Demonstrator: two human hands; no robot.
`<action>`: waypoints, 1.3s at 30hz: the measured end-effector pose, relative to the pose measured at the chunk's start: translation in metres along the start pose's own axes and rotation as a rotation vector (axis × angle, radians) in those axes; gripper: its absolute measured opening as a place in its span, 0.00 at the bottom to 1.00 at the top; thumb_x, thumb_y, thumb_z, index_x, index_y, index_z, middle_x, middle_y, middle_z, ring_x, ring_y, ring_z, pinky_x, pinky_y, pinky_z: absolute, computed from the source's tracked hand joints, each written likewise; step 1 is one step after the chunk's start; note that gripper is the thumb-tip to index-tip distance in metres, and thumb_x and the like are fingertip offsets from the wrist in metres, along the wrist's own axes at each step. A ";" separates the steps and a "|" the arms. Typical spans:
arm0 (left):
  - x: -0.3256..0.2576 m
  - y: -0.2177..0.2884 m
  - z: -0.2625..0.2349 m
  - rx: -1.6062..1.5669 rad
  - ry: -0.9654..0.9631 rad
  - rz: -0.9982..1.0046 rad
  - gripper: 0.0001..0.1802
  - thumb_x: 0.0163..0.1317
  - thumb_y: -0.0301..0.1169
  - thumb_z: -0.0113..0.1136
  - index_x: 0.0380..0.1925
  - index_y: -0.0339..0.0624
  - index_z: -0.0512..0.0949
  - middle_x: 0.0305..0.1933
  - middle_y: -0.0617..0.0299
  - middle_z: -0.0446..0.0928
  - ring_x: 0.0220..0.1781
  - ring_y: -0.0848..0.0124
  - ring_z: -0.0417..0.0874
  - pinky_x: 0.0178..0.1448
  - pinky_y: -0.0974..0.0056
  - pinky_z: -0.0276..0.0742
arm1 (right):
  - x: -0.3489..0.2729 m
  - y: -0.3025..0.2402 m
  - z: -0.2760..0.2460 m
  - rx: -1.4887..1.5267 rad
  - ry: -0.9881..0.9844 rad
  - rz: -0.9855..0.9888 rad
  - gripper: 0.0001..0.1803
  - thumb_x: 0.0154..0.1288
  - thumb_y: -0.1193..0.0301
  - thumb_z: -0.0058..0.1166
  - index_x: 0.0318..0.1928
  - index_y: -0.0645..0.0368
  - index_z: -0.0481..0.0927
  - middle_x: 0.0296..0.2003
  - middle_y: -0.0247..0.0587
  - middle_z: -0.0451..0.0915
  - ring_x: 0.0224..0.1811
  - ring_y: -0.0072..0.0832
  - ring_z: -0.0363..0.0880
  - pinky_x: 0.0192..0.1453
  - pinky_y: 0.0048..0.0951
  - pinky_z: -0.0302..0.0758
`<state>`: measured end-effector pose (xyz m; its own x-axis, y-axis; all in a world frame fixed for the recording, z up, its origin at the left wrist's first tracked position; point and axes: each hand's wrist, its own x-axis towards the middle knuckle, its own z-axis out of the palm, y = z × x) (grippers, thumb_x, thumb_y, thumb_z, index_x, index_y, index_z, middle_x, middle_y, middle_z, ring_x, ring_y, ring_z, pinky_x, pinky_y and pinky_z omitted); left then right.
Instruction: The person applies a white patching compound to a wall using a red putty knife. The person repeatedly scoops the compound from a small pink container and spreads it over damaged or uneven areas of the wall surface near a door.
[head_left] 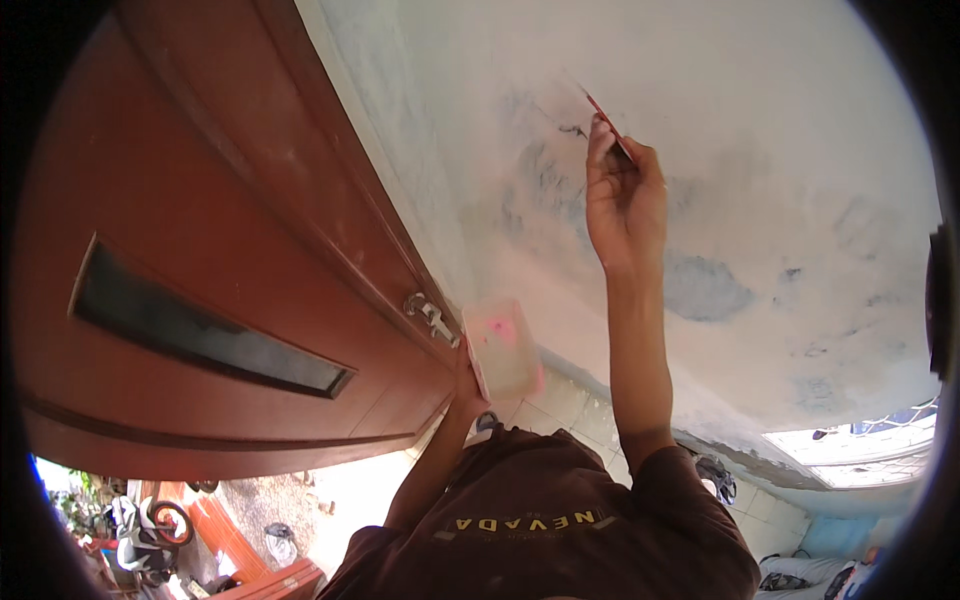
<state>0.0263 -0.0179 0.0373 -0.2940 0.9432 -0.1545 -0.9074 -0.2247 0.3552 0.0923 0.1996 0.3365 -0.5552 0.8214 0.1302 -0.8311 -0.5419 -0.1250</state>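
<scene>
My right hand is raised against the patchy white wall. Its fingers are closed round a thin red scraper, seen nearly edge-on with its pale tip at the wall. Lower down, beside the door handle, my left hand grips the side of a translucent plastic tub with pink at its rim and inside. The tub is blurred, so its contents cannot be made out. Grey and bluish rough patches mark the wall around and below my right hand.
A brown wooden door with a metal handle and a narrow glass pane stands close on the left. Light floor tiles lie below. A motorbike is outside at lower left. A window with a grille is at right.
</scene>
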 end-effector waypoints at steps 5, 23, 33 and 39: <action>0.008 -0.027 0.003 -0.142 -0.072 0.126 0.39 0.72 0.63 0.48 0.72 0.49 0.65 0.68 0.57 0.75 0.68 0.55 0.78 0.70 0.41 0.75 | -0.091 -0.034 -0.070 -0.638 -0.200 0.044 0.06 0.72 0.73 0.57 0.42 0.63 0.81 0.38 0.39 0.82 0.38 0.24 0.77 0.42 0.27 0.73; 0.013 -0.214 0.062 -0.280 -0.129 -0.062 0.35 0.76 0.61 0.39 0.68 0.49 0.70 0.64 0.57 0.78 0.62 0.60 0.82 0.66 0.52 0.80 | -0.232 -0.136 -0.200 -2.186 -0.234 -0.133 0.08 0.71 0.72 0.53 0.42 0.65 0.73 0.27 0.61 0.79 0.29 0.59 0.80 0.31 0.52 0.72; 0.000 -0.239 0.063 -0.094 0.029 -0.028 0.41 0.74 0.67 0.35 0.71 0.49 0.68 0.66 0.56 0.76 0.65 0.58 0.80 0.70 0.50 0.76 | -0.244 -0.153 -0.212 -2.245 -0.214 -0.177 0.07 0.71 0.71 0.53 0.41 0.62 0.74 0.26 0.58 0.80 0.25 0.56 0.81 0.27 0.50 0.74; -0.009 -0.233 0.054 -0.114 0.069 -0.011 0.42 0.73 0.69 0.35 0.71 0.48 0.68 0.66 0.55 0.76 0.66 0.58 0.80 0.70 0.49 0.77 | -0.245 -0.155 -0.217 -2.132 -0.179 -0.089 0.07 0.71 0.71 0.54 0.40 0.63 0.75 0.22 0.55 0.79 0.23 0.54 0.81 0.26 0.48 0.75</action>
<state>0.2570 0.0395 0.0057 -0.3004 0.9276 -0.2221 -0.9377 -0.2447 0.2465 0.3641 0.1214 0.1110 -0.6298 0.7359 0.2485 0.3762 0.5689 -0.7313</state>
